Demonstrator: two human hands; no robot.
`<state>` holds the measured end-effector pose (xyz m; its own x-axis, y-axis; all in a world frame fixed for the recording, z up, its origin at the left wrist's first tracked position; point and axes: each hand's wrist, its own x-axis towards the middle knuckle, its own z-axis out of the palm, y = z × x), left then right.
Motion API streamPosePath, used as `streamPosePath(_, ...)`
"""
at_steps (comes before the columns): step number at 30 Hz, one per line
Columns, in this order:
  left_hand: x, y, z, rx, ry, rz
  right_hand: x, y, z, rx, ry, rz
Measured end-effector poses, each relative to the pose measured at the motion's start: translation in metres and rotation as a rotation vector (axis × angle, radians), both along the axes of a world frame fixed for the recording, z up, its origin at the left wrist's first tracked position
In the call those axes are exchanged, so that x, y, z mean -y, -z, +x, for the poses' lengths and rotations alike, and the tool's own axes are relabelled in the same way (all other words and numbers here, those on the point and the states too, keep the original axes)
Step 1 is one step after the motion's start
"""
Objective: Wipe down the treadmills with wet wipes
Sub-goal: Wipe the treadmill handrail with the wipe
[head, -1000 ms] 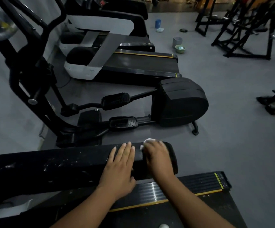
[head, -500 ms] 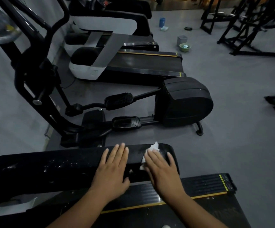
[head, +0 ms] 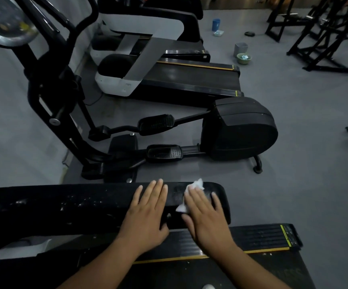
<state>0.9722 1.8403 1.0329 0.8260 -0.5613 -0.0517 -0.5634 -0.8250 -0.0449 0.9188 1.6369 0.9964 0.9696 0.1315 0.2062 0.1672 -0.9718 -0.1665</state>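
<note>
Head view over the long black padded handrail (head: 75, 205) of a treadmill, its surface flecked with pale specks. The left hand (head: 146, 213) lies palm down on top of the handrail, toward its right end, fingers straight and close together, holding nothing. Just to its right on the same handrail, the right hand (head: 205, 213) presses a crumpled white wet wipe (head: 195, 185) against the padding with straight, slightly spread fingers. The wipe shows beyond the fingertips and beside the index finger, near the handrail's rounded right end. The two hands are close but apart. On the near side of the handrail lies the black ribbed treadmill deck (head: 262, 238) with a yellow edge line. Beyond the handrail, on the grey floor (head: 314, 163), stands a black elliptical trainer (head: 239, 128), and past that a white-and-black second treadmill (head: 189, 78). Well beyond the handrail, a grey bin (head: 240, 49), a green bowl (head: 244, 58) just beside it and a blue cup (head: 216, 24) stand on the floor.
</note>
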Motion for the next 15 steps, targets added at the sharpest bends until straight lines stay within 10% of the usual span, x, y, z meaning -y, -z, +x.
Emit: streamPosePath(15,-0.012,0.0,0.003,-0.06,-0.092,0.026,-0.043,-0.014,0.02,-0.124,0.103,0.019)
